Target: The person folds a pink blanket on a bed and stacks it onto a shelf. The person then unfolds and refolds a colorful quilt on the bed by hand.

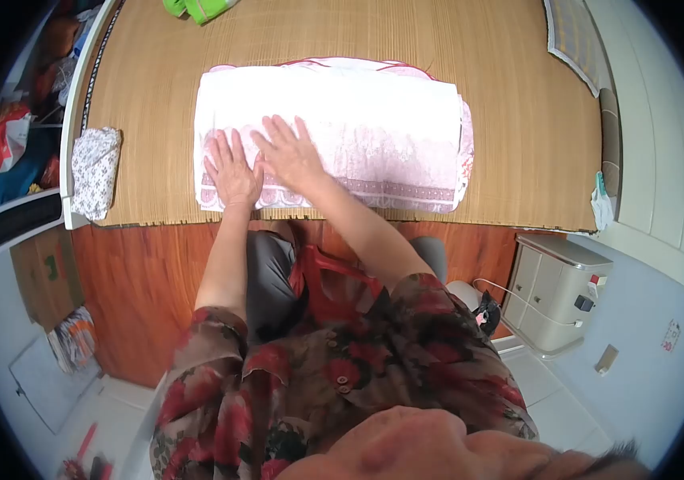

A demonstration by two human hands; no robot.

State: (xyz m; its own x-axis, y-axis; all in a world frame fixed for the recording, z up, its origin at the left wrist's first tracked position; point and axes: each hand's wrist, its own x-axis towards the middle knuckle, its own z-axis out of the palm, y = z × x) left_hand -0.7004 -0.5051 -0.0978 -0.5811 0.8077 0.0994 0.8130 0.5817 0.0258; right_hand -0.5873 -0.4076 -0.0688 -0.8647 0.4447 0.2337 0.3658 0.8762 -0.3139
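Note:
A folded white and pink fabric piece [382,144], which looks like a towel, lies flat on the woven mat near its front edge. Its upper part is plain white, and a pink patterned band runs along the side closest to me. Layers with pink and red edging show behind it and at its right end. My left hand [234,172] rests flat on the left part of the fabric, fingers spread. Beside it, my right hand [290,156] also lies on the cloth with its fingers apart. The two hands almost touch at the thumbs. Neither hand grips anything.
The woven mat [518,144] covers the bed. A floral cloth bundle [96,172] lies at its left edge, a green cloth [198,8] at the far left. A checked pillow [576,40] is at the far right. A beige cabinet [554,292] stands below right.

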